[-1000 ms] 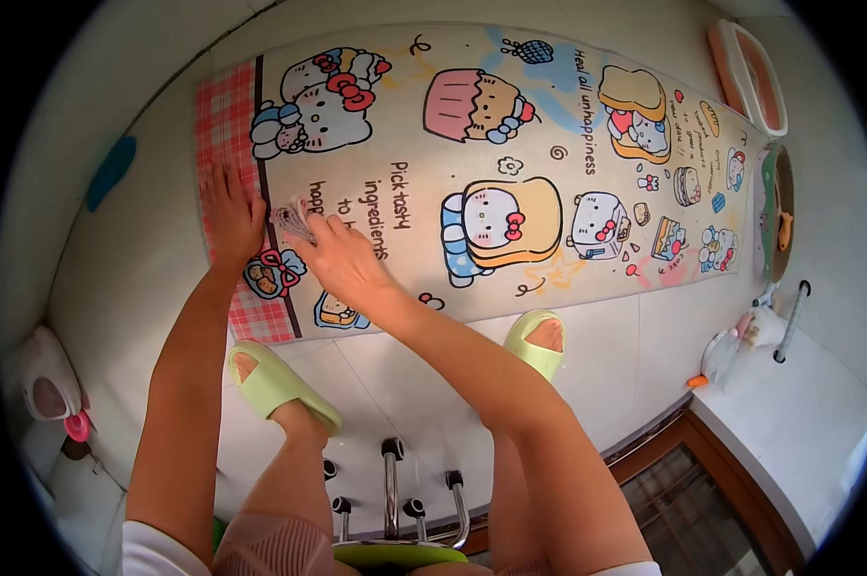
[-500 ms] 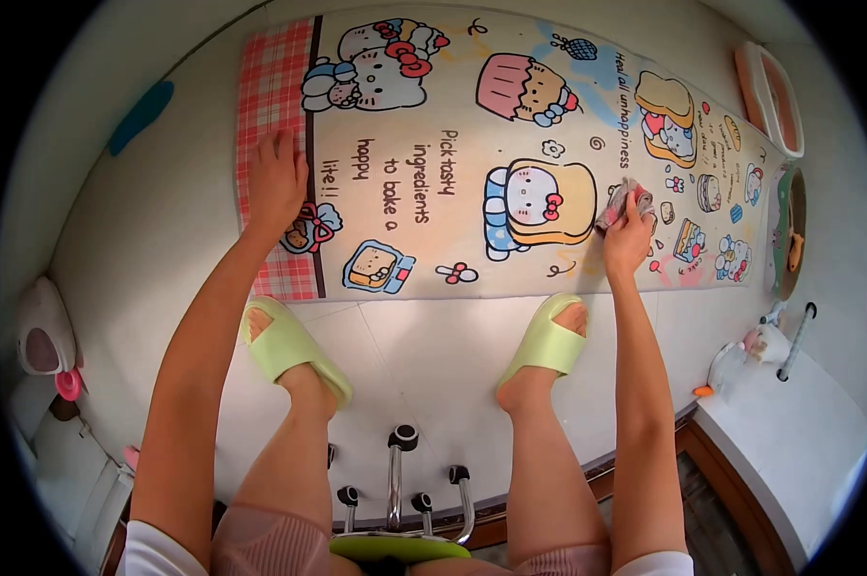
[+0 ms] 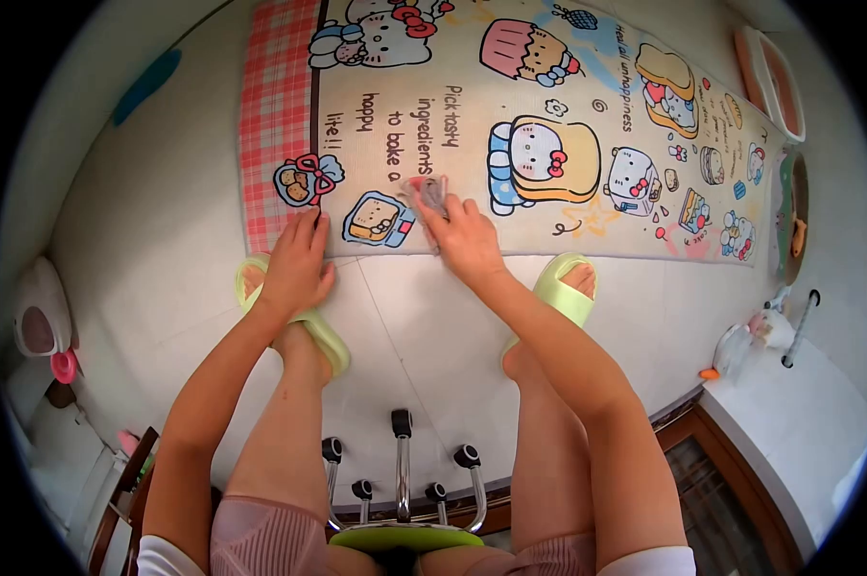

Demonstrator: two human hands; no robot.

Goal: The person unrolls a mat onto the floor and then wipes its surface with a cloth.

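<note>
Small crumpled grey-pink cloth [image 3: 426,195] lies on the long printed cartoon floor mat [image 3: 548,106], close to the mat's near edge, between the toast picture and the blue-and-yellow cat figure. Right hand [image 3: 464,240] has its fingers closed on the cloth, pressing it flat onto the mat; the bunched end sticks out past the fingertips, away from the person. Cloth's own long axis cannot be told, too scrunched. Left hand [image 3: 296,267] is open, palm down, fingers spread, lying across the mat's near edge at the red plaid strip [image 3: 268,125], heel of the hand on the white tiled floor [image 3: 424,336].

Mat's long axis runs left to right across the view, plaid end at left, far end by the pink-rimmed tray [image 3: 774,82] at upper right. Near edge lies just ahead of both pale green slippers [image 3: 568,288]; the left slipper [image 3: 313,331] is partly under the left hand. Bare mat stretches to the right of the cloth; bare tile sits left of the plaid end.

Below, between the knees, a green stool seat [image 3: 404,538] with chrome legs on black feet. Wooden threshold [image 3: 712,461] at lower right, pink-and-white object [image 3: 40,331] at far left.
</note>
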